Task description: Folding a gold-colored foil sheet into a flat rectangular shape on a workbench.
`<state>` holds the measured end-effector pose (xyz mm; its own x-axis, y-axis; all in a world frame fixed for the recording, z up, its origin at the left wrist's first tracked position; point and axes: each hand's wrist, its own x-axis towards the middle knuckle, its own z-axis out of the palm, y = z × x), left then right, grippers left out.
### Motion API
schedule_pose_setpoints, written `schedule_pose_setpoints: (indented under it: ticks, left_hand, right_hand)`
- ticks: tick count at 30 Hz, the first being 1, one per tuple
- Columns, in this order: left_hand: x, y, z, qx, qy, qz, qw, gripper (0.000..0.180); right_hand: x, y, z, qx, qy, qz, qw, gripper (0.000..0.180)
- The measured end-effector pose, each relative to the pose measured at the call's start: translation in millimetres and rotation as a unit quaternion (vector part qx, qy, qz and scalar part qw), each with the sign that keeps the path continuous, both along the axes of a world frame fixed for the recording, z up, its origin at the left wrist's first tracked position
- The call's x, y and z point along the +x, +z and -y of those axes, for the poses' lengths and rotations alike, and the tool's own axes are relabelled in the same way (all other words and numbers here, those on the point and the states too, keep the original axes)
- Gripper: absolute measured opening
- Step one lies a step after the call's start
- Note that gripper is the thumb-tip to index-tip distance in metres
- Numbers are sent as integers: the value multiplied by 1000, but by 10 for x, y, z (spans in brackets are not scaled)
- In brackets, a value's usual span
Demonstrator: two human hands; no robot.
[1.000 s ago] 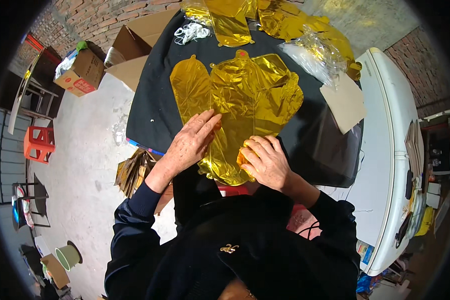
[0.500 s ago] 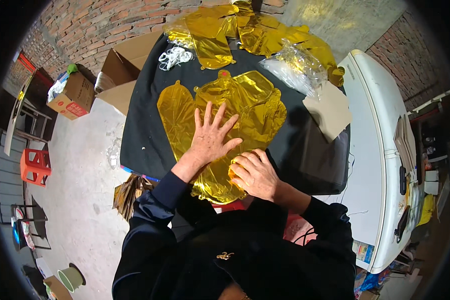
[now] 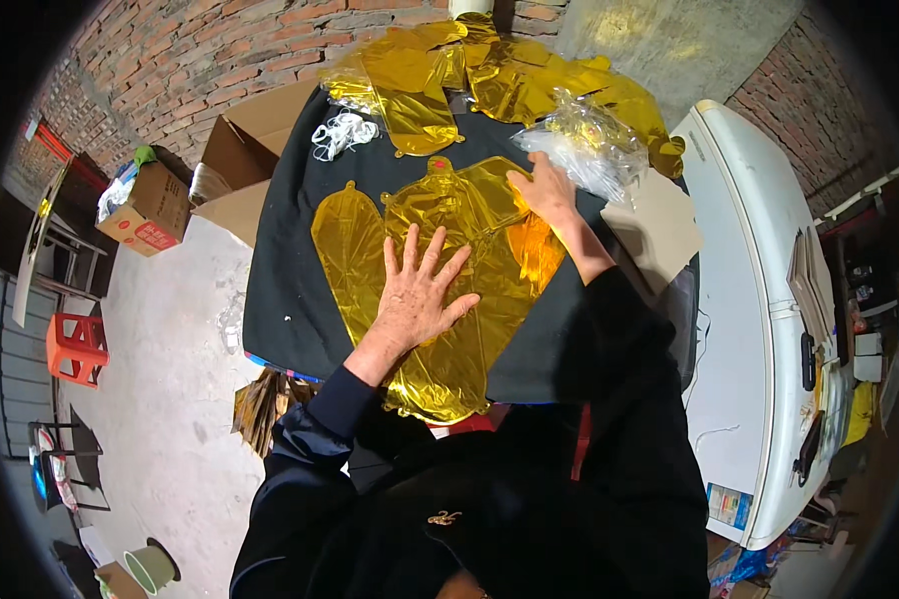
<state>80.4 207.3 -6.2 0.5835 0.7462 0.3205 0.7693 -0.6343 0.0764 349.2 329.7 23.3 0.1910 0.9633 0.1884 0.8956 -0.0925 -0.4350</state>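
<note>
A flat, deflated gold foil balloon (image 3: 448,344) lies on the black cloth in front of me. My left hand (image 3: 417,299) presses on its middle, palm down with fingers spread. At the foil's upper right edge is my right hand (image 3: 547,192), its thumb and fingers apart over the sheet. Crumpled foil shines orange below that wrist; the hand and forearm hide part of the edge. A rounded foil lobe (image 3: 348,225) extends to the left, and a small tab with a red mark (image 3: 438,164) tops the balloon.
More gold foil balloons (image 3: 559,80) pile up at the table's far side. Nearby are white string (image 3: 345,134), a clear plastic bag (image 3: 591,150) and a beige card (image 3: 659,222). A white chest freezer (image 3: 734,329) stands right; cardboard boxes (image 3: 152,205) and a red stool (image 3: 75,347) stand left.
My right hand has moved from the balloon's lower right, where it was curled on the foil, up to its upper right edge. My left hand stays flat. The balloon's right side looks narrower.
</note>
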Motion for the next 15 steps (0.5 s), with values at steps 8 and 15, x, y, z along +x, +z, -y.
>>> schedule_pose_setpoints:
  ticks: [8, 15]
  left_hand:
    - [-19, 36, 19, -9, -5, 27, 1000, 75]
    - [-42, 62, 29, -23, -7, 6, 1000, 74]
  right_hand:
    - [-43, -190, -236, 9, 13, -140, 990, 68]
    - [-118, 277, -202, 145, 96, -134, 976, 50]
